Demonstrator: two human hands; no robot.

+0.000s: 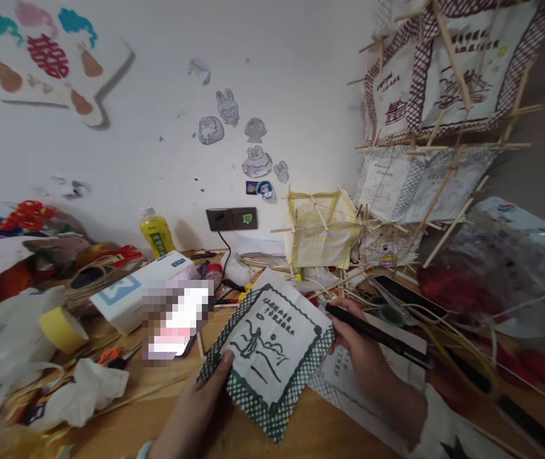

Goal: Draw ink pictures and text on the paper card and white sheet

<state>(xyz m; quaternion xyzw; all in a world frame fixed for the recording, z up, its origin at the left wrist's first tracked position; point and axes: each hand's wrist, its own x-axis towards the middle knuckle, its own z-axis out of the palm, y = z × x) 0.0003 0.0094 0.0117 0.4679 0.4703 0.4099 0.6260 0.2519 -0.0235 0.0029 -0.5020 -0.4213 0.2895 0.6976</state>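
A paper sheet with a dark green drawing, written characters and a cross-hatched border is held up tilted over the desk. My left hand grips its left edge, the thumb lying on the front. In my right hand is a black marker pen, its body pointing down to the right. The fingers of that hand also touch the sheet's right edge. Behind and below it lies another paper sheet with fainter grey drawing, partly covered by my right hand and the green sheet.
A phone, white box and yellow tape roll lie left. A yellow-green bottle stands by the wall. Stick-framed paper lanterns, one yellow, one large, rise behind. At right lie a dark phone and yellow-handled scissors.
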